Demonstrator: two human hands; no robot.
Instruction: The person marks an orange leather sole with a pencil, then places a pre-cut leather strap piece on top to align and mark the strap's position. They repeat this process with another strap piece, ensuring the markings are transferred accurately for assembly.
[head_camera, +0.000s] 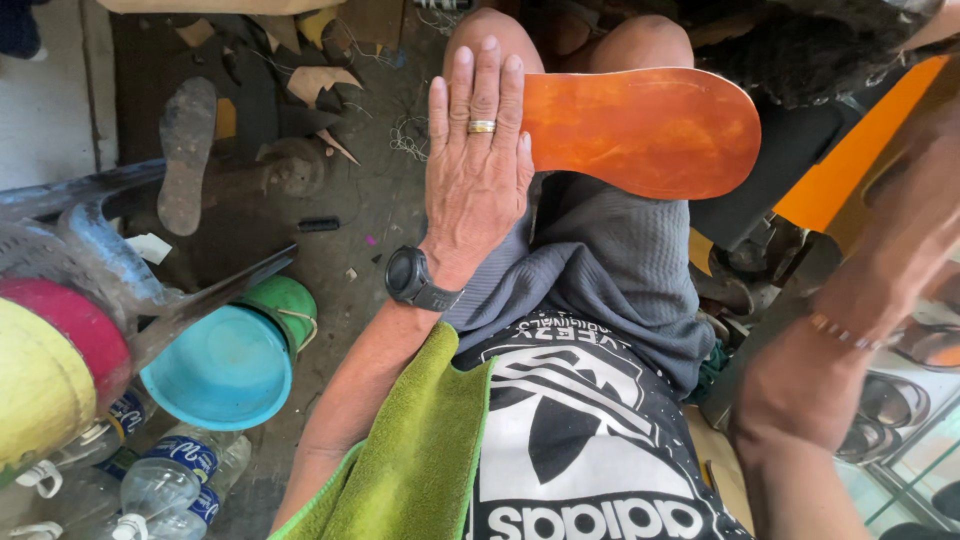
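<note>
Left hand (478, 150) flat, fingers spread straight, pressing orange sole piece (650, 130) at its left end — long axis runs right across frame centre-top — right hand (900, 240) blurred, grip unclear.

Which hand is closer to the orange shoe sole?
Left. The left hand lies flat on the heel end of the orange sole, touching it. The right hand, blurred at the picture's right edge, stays apart from it.
</note>
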